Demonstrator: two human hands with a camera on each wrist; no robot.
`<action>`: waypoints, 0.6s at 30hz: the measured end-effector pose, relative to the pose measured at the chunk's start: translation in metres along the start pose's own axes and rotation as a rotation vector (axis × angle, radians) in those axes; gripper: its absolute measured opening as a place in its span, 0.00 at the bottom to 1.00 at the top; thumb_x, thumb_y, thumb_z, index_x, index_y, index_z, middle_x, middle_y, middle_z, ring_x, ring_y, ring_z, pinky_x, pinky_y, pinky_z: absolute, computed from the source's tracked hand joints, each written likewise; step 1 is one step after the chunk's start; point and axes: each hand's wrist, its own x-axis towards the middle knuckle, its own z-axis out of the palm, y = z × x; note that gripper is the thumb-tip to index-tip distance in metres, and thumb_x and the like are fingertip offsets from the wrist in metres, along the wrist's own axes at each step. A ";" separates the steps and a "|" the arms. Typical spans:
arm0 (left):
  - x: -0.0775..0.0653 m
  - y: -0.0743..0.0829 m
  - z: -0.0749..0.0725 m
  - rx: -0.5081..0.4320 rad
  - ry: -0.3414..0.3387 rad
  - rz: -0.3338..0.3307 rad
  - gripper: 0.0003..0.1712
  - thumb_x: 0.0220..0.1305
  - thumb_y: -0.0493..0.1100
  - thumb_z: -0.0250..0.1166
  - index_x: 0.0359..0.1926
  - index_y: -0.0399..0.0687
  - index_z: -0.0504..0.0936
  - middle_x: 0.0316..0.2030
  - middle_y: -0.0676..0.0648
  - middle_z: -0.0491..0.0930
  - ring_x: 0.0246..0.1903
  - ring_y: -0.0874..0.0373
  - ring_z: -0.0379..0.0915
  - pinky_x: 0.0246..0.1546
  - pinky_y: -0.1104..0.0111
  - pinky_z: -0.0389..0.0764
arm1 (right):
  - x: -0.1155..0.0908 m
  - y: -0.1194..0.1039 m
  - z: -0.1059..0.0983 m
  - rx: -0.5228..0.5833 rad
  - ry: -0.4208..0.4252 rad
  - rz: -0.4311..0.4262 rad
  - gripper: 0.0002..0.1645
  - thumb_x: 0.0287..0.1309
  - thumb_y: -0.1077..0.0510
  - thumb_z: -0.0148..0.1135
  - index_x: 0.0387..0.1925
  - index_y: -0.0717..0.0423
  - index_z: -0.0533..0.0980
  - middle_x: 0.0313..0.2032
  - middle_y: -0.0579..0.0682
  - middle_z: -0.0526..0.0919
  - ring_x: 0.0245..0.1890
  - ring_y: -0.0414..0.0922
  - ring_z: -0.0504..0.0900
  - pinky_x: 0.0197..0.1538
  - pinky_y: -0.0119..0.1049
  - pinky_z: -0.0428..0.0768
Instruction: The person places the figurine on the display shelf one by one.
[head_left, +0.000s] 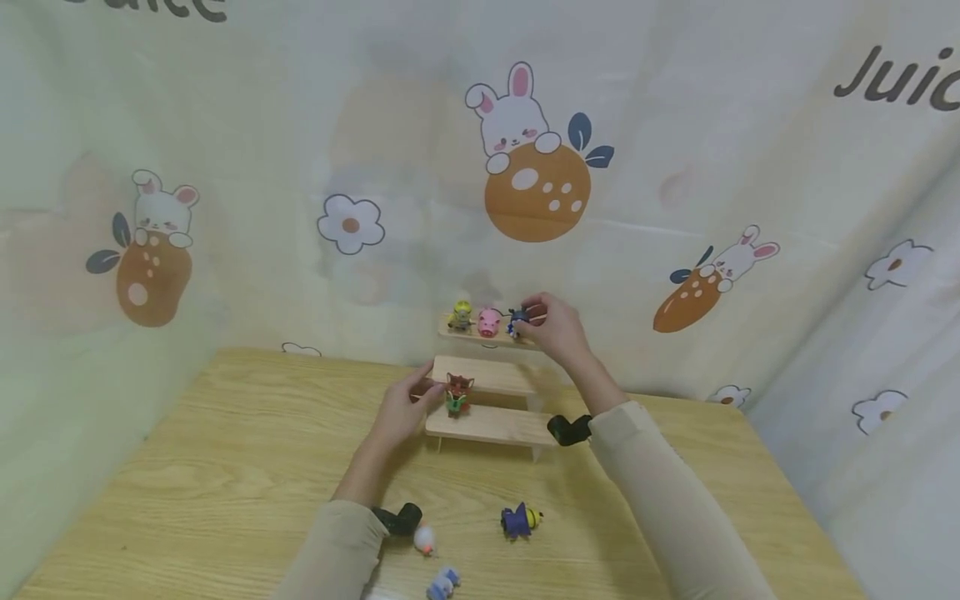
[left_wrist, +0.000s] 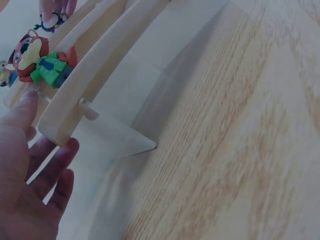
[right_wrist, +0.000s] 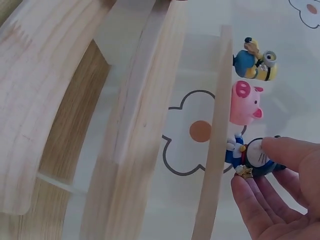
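Observation:
My right hand (head_left: 558,332) pinches a blue Doraemon figurine (right_wrist: 252,155) between thumb and fingers, at the right of the top shelf (right_wrist: 214,150). Beside it on that shelf stand a pink pig figurine (head_left: 489,322) and a yellow Minion figurine (head_left: 461,316). On the lowest step (head_left: 491,425) of the wooden display stand is a red fox figurine (head_left: 457,395) in a green shirt. My left hand (head_left: 405,410) is at the stand's left end, its thumb close to the fox. In the left wrist view its other fingers (left_wrist: 62,155) lie loosely bent by the step's corner.
On the table (head_left: 247,442) in front lie a purple-clad yellow figurine (head_left: 519,521), a white round figurine (head_left: 424,540) and a blue-and-white figurine (head_left: 443,582). The middle step (head_left: 483,375) is between the other two. A printed curtain (head_left: 420,150) hangs behind.

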 end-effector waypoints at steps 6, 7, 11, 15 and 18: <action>0.002 0.000 0.001 0.009 0.010 0.004 0.34 0.65 0.55 0.60 0.70 0.59 0.62 0.46 0.52 0.83 0.44 0.57 0.77 0.48 0.62 0.79 | 0.002 0.001 0.001 -0.006 -0.009 -0.010 0.24 0.58 0.56 0.64 0.55 0.58 0.71 0.50 0.59 0.80 0.50 0.54 0.80 0.52 0.46 0.80; 0.002 -0.001 0.001 0.012 0.012 0.009 0.34 0.65 0.54 0.60 0.70 0.58 0.63 0.46 0.52 0.83 0.44 0.57 0.77 0.48 0.62 0.79 | 0.003 0.000 0.001 -0.008 -0.010 -0.014 0.24 0.59 0.56 0.64 0.55 0.58 0.71 0.50 0.59 0.80 0.50 0.54 0.80 0.52 0.46 0.80; 0.003 -0.002 0.001 0.009 0.012 0.015 0.33 0.65 0.54 0.59 0.69 0.59 0.63 0.46 0.52 0.83 0.44 0.58 0.77 0.47 0.62 0.79 | 0.003 -0.001 0.001 -0.011 -0.013 -0.022 0.25 0.59 0.55 0.63 0.56 0.57 0.71 0.50 0.59 0.80 0.50 0.54 0.80 0.52 0.46 0.80; 0.003 -0.003 0.002 0.003 0.011 0.021 0.33 0.65 0.54 0.60 0.69 0.58 0.63 0.46 0.52 0.83 0.44 0.57 0.77 0.47 0.62 0.79 | 0.003 -0.001 0.002 -0.016 -0.021 -0.028 0.25 0.60 0.55 0.62 0.57 0.57 0.70 0.50 0.59 0.80 0.50 0.55 0.80 0.51 0.46 0.81; 0.003 -0.003 0.002 0.003 0.010 0.029 0.33 0.66 0.53 0.59 0.69 0.57 0.63 0.46 0.51 0.83 0.44 0.57 0.78 0.48 0.61 0.79 | 0.003 0.000 0.004 -0.025 -0.025 -0.035 0.25 0.60 0.55 0.62 0.58 0.57 0.70 0.50 0.59 0.80 0.49 0.54 0.80 0.50 0.46 0.81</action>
